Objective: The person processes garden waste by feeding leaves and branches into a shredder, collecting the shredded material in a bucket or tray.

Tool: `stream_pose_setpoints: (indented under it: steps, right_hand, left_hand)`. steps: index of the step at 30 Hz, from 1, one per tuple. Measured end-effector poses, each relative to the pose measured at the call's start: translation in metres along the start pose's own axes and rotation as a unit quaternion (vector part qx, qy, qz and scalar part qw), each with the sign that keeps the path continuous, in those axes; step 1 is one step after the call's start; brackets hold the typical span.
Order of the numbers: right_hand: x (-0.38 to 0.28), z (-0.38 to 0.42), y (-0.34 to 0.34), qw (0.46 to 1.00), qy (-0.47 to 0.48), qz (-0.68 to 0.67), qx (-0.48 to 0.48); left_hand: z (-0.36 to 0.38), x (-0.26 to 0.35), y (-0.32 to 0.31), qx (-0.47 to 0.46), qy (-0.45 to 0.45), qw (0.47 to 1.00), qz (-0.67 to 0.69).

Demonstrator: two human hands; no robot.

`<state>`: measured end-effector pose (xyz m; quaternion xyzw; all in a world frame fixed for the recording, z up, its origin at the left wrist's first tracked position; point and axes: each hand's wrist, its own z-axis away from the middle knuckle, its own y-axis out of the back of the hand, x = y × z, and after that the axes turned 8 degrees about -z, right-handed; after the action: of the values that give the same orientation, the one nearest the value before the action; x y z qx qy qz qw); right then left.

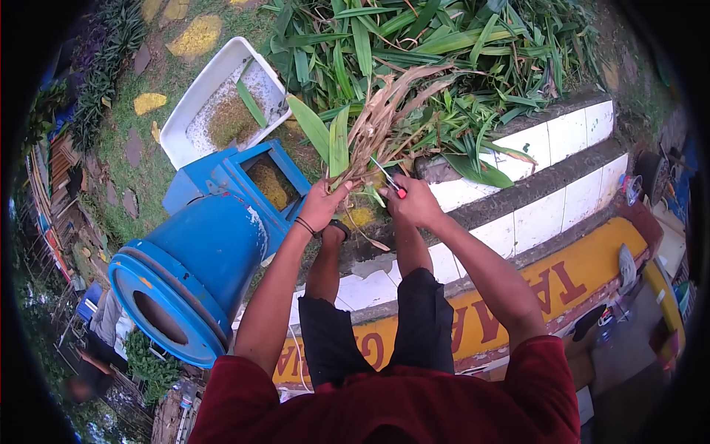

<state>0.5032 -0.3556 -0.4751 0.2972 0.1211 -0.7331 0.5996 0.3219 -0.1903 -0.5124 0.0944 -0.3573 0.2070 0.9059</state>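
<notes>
My left hand (323,206) is closed around the lower end of a bundle of dry brown leaves (381,122), with a few broad green leaves (338,142) standing up beside them. In my right hand (416,202) is a knife (384,172) with a red and black handle, its thin blade angled up and left against the bundle. Both hands are close together in front of my legs. A large heap of long green leaves (444,44) lies just beyond the bundle.
A blue machine with an open chute (214,248) stands at my left. Behind it, a white tub (174,122) holds chopped brown-green bits and one leaf strip. White-tiled steps (543,200) and a yellow lettered ledge (518,307) run along the right.
</notes>
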Motion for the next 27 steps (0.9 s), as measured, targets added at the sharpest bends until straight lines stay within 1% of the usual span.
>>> stream_pose_setpoints:
  steps: [2,3,5,6,7,8,9,10,11,12,14,15,17,18,20,21,23,24,26,27]
  right_hand:
    - [-0.002,0.002,0.007,1.0,0.021,0.004,-0.011]
    - [0.005,0.001,0.007,1.0,0.019,0.006,-0.014]
    - [0.022,-0.006,0.006,0.996,0.036,-0.082,0.021]
    - [0.029,-0.008,0.005,0.996,0.036,-0.082,0.022]
    - [0.035,-0.011,0.004,0.99,0.024,-0.135,0.031]
    - [0.031,-0.012,0.007,0.981,0.013,-0.188,0.04]
    - [0.027,-0.014,0.014,0.981,0.014,-0.187,0.04]
    - [0.025,-0.015,0.021,0.958,-0.028,-0.276,0.069]
    - [0.022,-0.017,0.029,0.925,-0.068,-0.361,0.098]
    - [0.022,-0.024,0.038,0.923,-0.05,-0.362,0.122]
    - [0.022,-0.032,0.05,0.942,-0.056,-0.309,0.12]
    - [0.024,-0.035,0.056,0.942,-0.057,-0.309,0.121]
    - [0.029,-0.039,0.071,0.939,-0.039,-0.317,0.129]
    - [0.03,-0.041,0.082,0.928,-0.054,-0.333,0.159]
    - [0.038,-0.047,0.104,0.899,-0.064,-0.39,0.19]
    - [0.039,-0.047,0.112,0.899,-0.066,-0.389,0.191]
    - [0.041,-0.049,0.129,0.923,-0.07,-0.332,0.181]
    - [0.042,-0.049,0.137,0.924,-0.071,-0.331,0.18]
    - [0.046,-0.051,0.155,0.897,-0.071,-0.371,0.23]
    - [0.055,-0.053,0.169,0.871,-0.057,-0.42,0.25]
  left_hand:
    - [-0.005,-0.004,0.009,-0.031,0.087,0.995,0.035]
    - [-0.002,0.014,0.007,-0.034,0.084,0.991,0.099]
    - [-0.005,0.027,0.001,-0.026,0.09,0.989,0.113]
    - [-0.006,0.034,0.0,-0.018,0.095,0.987,0.127]
    - [-0.005,0.04,0.0,-0.035,0.119,0.982,0.145]
    - [-0.007,0.037,0.0,-0.036,0.119,0.982,0.145]
    - [-0.01,0.034,0.0,-0.044,0.109,0.976,0.185]
    - [-0.011,0.029,-0.001,-0.051,0.103,0.968,0.224]
    - [-0.013,0.023,-0.002,-0.032,0.098,0.973,0.209]
    - [-0.013,0.023,-0.005,-0.034,0.099,0.972,0.209]
    - [-0.013,0.021,-0.011,-0.005,0.089,0.976,0.197]
    - [-0.015,0.018,-0.008,-0.006,0.09,0.976,0.196]
    - [-0.02,0.011,0.001,-0.077,0.093,0.968,0.221]
    - [-0.019,0.02,-0.004,-0.078,0.093,0.967,0.222]
    - [-0.018,0.038,-0.017,-0.016,0.105,0.968,0.23]
    - [-0.017,0.04,-0.019,-0.017,0.106,0.967,0.231]
    - [-0.018,0.041,-0.022,-0.012,0.112,0.97,0.215]
    - [-0.017,0.037,-0.02,-0.012,0.113,0.97,0.216]
    - [-0.016,0.024,-0.009,-0.039,0.146,0.964,0.218]
    - [-0.015,0.016,-0.004,-0.038,0.147,0.964,0.218]
